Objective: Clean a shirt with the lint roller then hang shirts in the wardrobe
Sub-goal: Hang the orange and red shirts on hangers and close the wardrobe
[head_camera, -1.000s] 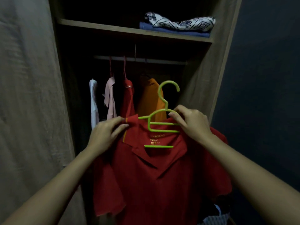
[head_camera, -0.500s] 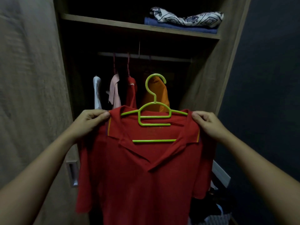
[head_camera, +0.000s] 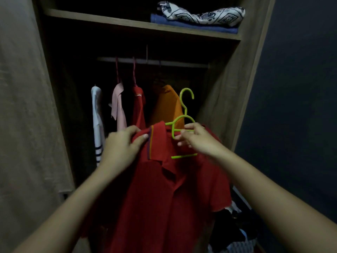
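A red polo shirt (head_camera: pixel 164 201) hangs on a lime-green hanger (head_camera: pixel 184 114) in front of the open wardrobe. My left hand (head_camera: pixel 122 147) pinches the shirt's left shoulder beside the collar. My right hand (head_camera: pixel 197 139) grips the hanger's upper bar at the neck of the shirt. The hanger's hook points up, below the clothes rail (head_camera: pixel 153 62) and apart from it. No lint roller is in view.
On the rail hang a white striped shirt (head_camera: pixel 96 114), a pink shirt (head_camera: pixel 117 105), another red shirt (head_camera: pixel 139 106) and an orange shirt (head_camera: pixel 166 105). Folded cloths (head_camera: pixel 198 17) lie on the top shelf (head_camera: pixel 109 20). The wardrobe door (head_camera: pixel 23 106) stands left; more clothes (head_camera: pixel 235 232) sit low right.
The shirt was held spread by both shoulders; now my right hand has moved in to the hanger, my left to the collar side, and the shirt has turned and shifted right.
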Motion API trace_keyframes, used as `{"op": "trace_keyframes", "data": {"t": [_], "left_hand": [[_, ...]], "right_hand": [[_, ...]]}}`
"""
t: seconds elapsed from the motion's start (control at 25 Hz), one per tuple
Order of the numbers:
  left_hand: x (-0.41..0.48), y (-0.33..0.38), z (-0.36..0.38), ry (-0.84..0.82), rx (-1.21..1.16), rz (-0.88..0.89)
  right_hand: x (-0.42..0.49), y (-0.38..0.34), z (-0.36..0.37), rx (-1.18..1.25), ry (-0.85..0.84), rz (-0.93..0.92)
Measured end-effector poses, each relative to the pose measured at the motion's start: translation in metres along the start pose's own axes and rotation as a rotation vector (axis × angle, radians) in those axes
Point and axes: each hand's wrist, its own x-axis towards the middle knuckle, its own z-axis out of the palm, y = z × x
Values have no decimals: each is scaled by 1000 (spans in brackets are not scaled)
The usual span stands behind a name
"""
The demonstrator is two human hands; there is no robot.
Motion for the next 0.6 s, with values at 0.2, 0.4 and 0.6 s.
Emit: {"op": "trace_keyframes", "data": {"t": [0.2,0.4,0.6], "left_hand": [[10,52,49,-70,22,-34],[66,74,54,-221,-135,-72],[180,41,107,-179,-91,-244]], "right_hand": [[45,8,-9,305,189,163],[88,17,-50,345,187,263],[139,23,-74,15,233,191]]}}
